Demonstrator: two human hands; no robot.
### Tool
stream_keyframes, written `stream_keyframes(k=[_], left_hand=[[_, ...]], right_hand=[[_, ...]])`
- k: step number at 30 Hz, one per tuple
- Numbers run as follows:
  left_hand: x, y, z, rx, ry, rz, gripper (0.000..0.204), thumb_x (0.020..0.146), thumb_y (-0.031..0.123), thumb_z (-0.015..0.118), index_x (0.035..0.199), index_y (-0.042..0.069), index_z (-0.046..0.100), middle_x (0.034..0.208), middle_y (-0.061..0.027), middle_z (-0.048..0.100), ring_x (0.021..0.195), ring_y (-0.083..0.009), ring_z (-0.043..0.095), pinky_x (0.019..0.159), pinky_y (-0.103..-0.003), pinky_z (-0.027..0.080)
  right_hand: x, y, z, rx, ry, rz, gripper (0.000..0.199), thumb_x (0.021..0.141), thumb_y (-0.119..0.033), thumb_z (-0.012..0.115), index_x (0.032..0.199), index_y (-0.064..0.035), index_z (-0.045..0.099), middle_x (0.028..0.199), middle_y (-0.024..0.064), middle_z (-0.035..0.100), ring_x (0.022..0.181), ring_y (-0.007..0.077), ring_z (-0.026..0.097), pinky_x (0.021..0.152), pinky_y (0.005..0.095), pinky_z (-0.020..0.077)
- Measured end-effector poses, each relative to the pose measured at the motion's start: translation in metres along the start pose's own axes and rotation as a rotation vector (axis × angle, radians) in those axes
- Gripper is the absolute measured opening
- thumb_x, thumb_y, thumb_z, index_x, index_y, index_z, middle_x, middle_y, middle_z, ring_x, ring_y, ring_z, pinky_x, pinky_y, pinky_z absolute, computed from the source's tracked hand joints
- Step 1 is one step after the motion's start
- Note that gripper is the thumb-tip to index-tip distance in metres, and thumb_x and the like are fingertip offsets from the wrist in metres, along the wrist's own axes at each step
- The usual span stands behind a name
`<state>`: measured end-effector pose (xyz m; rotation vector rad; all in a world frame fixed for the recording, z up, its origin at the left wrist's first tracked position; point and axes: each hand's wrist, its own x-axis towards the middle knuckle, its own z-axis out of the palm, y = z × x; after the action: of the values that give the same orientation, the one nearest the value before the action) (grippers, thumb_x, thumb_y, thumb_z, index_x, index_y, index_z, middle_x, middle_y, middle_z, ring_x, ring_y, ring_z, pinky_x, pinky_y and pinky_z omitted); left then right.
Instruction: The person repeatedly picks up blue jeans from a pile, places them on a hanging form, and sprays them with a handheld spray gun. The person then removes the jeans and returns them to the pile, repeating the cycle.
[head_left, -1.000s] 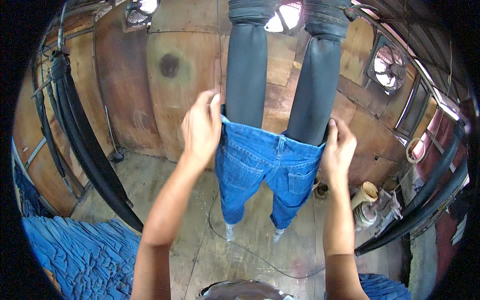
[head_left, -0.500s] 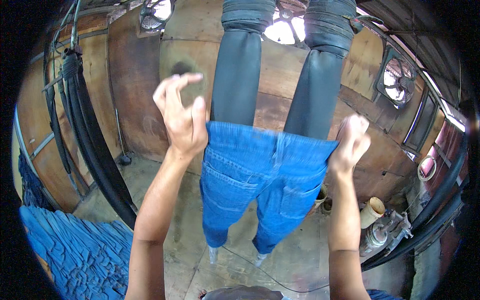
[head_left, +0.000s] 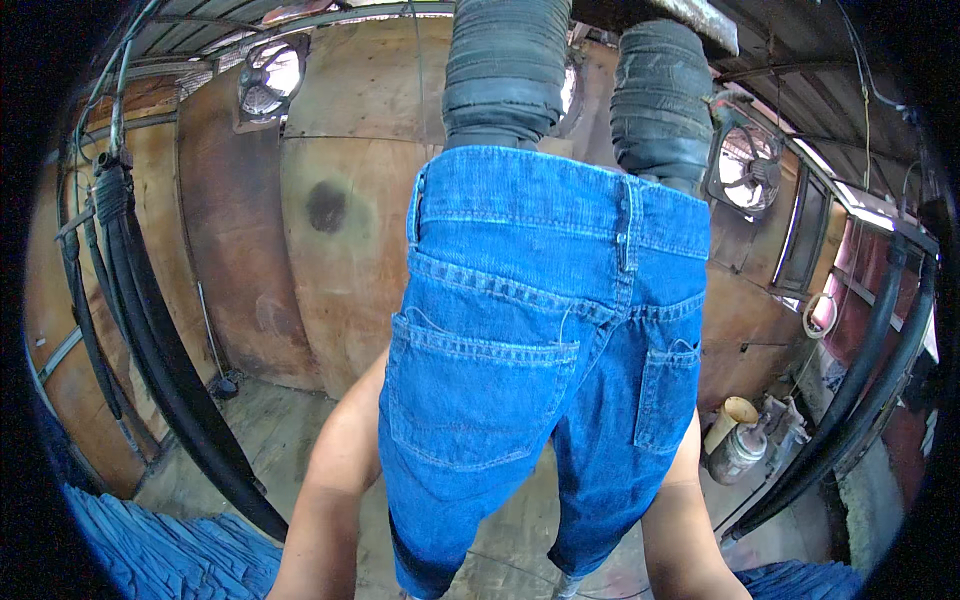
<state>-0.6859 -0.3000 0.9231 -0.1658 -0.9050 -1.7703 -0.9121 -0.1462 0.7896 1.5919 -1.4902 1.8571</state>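
Observation:
A pair of blue denim jeans [head_left: 520, 380] hangs waist-up, its back pockets facing me. The waistband sits around the lower ends of two black ribbed tubes, the left one [head_left: 505, 70] and the right one [head_left: 660, 100], which come down from above. My left forearm [head_left: 330, 500] and my right forearm [head_left: 690, 530] rise from the lower edge and pass behind the jeans. Both of my hands are hidden behind the denim, so what they hold does not show.
A pile of blue denim [head_left: 150, 550] lies at the lower left, and more shows at the lower right. Thick black hoses [head_left: 150, 330] lean along the left wall, others [head_left: 850, 400] on the right. Wall fans [head_left: 268, 78] [head_left: 745, 165] sit high up. A metal canister [head_left: 740, 450] stands right.
The jeans have come up and much nearer, filling the middle of the view. My hands, earlier visible at the waistband's two sides, are now hidden behind the denim.

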Motion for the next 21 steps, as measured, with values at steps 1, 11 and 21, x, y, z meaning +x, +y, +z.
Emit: stream_keyframes(k=[1,11,21], left_hand=[[-0.002,-0.001,0.001,0.017,-0.029,0.016,0.055,0.104,0.054,0.041,0.11,0.003,0.062,0.088,-0.0046,0.064,0.078,-0.0118,0.062,0.076,-0.029,0.051],[0.053,0.058,0.042,0.088,-0.152,0.51,0.054,0.103,0.058,0.036,0.098,0.009,0.057,0.083,-0.0032,0.059,0.076,-0.0151,0.057,0.07,-0.029,0.048],[0.196,0.214,0.103,0.64,-0.22,0.451,0.083,0.092,0.074,0.044,0.12,-0.003,0.058,0.101,-0.0138,0.066,0.086,-0.0269,0.062,0.083,-0.037,0.049]], right_hand=[[-0.007,0.001,-0.001,-0.009,-0.007,0.021,0.041,0.103,-0.027,0.056,0.067,-0.0064,0.052,0.068,-0.0022,0.051,0.063,0.0077,0.04,0.056,0.0309,0.0312],[-0.009,0.004,-0.008,0.018,-0.069,0.068,0.038,0.103,-0.028,0.056,0.073,-0.0053,0.056,0.07,-0.0018,0.054,0.065,0.0084,0.044,0.058,0.0305,0.0353],[0.105,0.017,0.039,0.302,-0.175,0.029,0.035,0.103,-0.029,0.056,0.078,-0.0041,0.061,0.072,-0.0015,0.056,0.067,0.0091,0.047,0.06,0.0301,0.0393]])
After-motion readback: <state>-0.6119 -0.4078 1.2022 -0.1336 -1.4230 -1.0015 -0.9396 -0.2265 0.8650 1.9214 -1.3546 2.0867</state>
